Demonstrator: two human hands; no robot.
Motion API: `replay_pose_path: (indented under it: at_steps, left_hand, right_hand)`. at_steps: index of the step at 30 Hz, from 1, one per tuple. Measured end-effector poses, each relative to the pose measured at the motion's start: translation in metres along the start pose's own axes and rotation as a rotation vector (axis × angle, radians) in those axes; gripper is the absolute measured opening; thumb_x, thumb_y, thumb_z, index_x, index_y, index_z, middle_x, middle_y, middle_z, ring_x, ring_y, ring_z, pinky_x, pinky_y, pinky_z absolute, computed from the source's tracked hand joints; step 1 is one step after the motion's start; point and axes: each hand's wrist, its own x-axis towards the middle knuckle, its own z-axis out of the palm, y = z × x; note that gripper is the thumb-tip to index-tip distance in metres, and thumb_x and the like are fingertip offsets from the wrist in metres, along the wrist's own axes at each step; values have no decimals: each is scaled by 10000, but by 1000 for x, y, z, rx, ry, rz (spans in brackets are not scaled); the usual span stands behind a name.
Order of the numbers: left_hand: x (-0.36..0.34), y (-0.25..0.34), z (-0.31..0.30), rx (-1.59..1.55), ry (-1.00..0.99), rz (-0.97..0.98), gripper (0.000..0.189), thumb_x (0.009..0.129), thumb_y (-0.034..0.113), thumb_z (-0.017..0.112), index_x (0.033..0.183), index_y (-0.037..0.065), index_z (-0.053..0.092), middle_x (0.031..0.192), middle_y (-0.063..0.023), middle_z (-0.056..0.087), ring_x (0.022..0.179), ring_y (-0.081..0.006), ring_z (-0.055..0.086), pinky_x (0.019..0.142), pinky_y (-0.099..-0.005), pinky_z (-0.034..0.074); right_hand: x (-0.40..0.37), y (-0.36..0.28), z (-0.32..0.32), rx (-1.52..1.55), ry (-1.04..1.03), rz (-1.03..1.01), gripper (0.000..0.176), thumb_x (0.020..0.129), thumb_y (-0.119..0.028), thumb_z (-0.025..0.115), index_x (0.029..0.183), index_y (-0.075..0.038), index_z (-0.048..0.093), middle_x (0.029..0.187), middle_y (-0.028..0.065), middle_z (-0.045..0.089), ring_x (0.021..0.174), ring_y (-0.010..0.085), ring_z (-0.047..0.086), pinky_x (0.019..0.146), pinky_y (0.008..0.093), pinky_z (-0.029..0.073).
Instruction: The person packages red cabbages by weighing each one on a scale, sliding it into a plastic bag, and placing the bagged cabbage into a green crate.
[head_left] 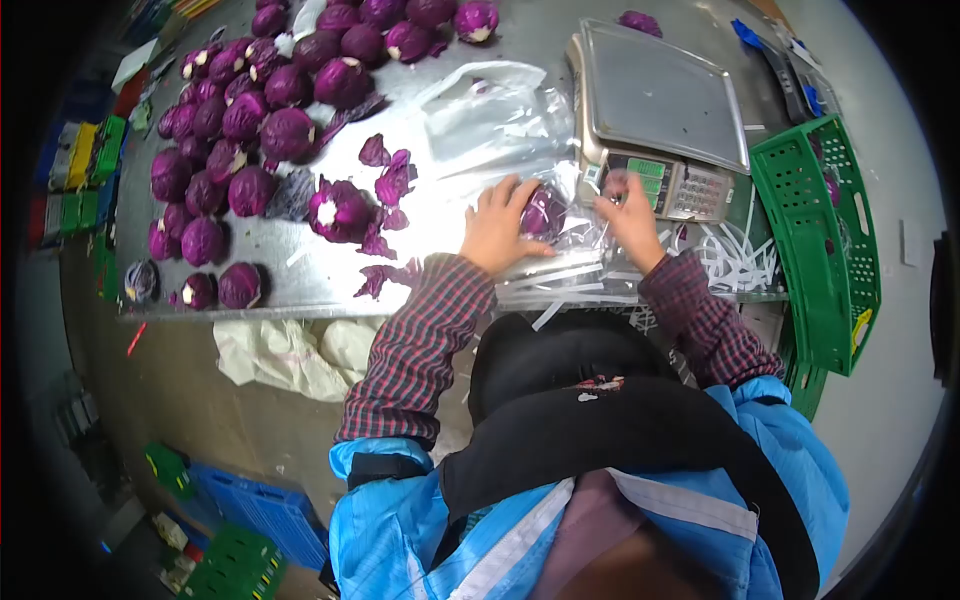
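My left hand (500, 228) rests on the left side of a purple cabbage (543, 212) in clear plastic, its fingers spread around it. To the right, my right hand (630, 218) is pinched closed at the front of the digital scale (660, 90); what it holds, if anything, is too small to name. Clear plastic bags (490, 120) lie on the metal table behind my left hand. Left of that hand sits a cabbage with a pale cut stem (341, 211), with loose purple leaves (394, 178) beside it.
Many purple cabbages (288, 135) cover the metal table's (270, 285) left and back. White strips (740, 258) lie in a heap right of my right hand. A green crate (830, 240) stands at the right edge. A white sack (290, 355) lies below the front edge.
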Motion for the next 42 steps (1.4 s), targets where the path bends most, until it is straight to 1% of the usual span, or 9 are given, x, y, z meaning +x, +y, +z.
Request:
replay_pose_path:
  at_steps: [2,5,8,12,15,17,21,34,42]
  left_hand:
    - [3,-15,7,-36,7,40,1023,498,413,871,1378,197,395,1402,-158,364,1249,-416,389,983,-595,338]
    - [0,-19,7,-82,-35,74,1072,459,387,894,1380,161,395,1394,-181,370,1237,-401,418,1000,-521,367]
    - [17,-33,13,-323,-28,69,1006,507,298,893,1347,32,406,1306,-214,457,1199,-353,478,991,-400,419]
    - [16,-46,-17,-1008,-372,-315,710,771,115,731,1367,1,362,1280,-158,505,1178,-241,513,998,-361,428]
    - [6,-15,-26,-1434,-309,-499,548,958,339,471,1412,60,341,1330,-140,507,1184,-270,538,997,-436,454]
    - [10,8,-26,-1488,-331,-544,681,903,549,481,1417,120,352,1380,-86,470,1251,-259,478,1025,-490,420]
    - [68,124,6,-2167,-824,-193,876,847,705,440,1451,94,270,1405,-123,424,1293,-301,426,1038,-467,408]
    - [211,343,134,-1162,-1009,-119,803,913,500,543,1484,57,192,1450,-147,335,1242,-255,457,1016,-369,383]
    - [249,340,88,-1201,-518,-79,935,825,698,498,1493,120,191,1497,-134,245,1306,-305,368,1068,-506,329]
  right_hand:
    - [7,-21,-5,-507,153,-619,527,827,-293,637,1267,-42,491,1222,181,507,1072,310,569,893,386,465]
    - [12,-31,20,-767,-211,-782,612,871,-311,617,1349,9,409,1291,192,484,1198,286,485,988,356,402]
    - [30,30,70,180,-505,111,804,857,-520,600,1396,29,365,1325,213,492,1189,308,513,976,372,427]
    - [30,-31,17,387,-676,358,792,869,-633,493,1366,-18,437,1342,186,488,1205,286,478,958,406,431]
    - [57,-5,-22,423,-988,-175,691,768,-512,683,1298,-90,545,1348,159,477,1228,299,454,939,435,422]
    - [20,-39,-76,-131,-486,-459,843,672,-384,816,1360,-60,452,1314,154,466,1287,300,379,1056,371,309]
    - [24,-17,-162,804,-614,-35,914,677,-270,817,1422,-44,337,1401,131,396,1284,264,396,1070,357,331]
    - [7,92,-555,996,481,42,672,923,-614,377,1275,-52,488,1131,155,608,952,283,632,863,418,523]
    - [105,91,-388,944,42,2,515,940,-370,531,1293,1,489,1160,79,611,1055,151,583,933,311,456]
